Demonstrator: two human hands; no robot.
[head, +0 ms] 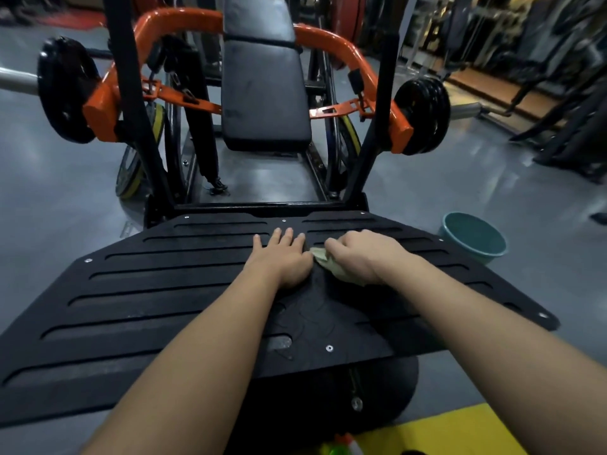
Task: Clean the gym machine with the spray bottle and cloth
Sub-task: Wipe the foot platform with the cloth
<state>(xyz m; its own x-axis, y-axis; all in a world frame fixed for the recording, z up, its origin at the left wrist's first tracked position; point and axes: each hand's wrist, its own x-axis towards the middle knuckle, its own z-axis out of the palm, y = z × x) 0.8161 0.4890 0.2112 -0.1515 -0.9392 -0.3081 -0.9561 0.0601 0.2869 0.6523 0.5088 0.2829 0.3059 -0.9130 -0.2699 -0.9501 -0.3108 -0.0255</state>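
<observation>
Cloth bunched in my right hand, fingers curled round it, pressed on footplate centre for wiping | left hand flat and open beside it, bracing | spray bottle apparently set down below, freeing both hands.

No text can be read
The black footplate bears a raised emblem at the frame's lower centre, too faint to read as letters.

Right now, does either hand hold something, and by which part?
The right hand holds a crumpled pale yellowish cloth, bunched under its fingers; the left hand holds nothing.
</observation>
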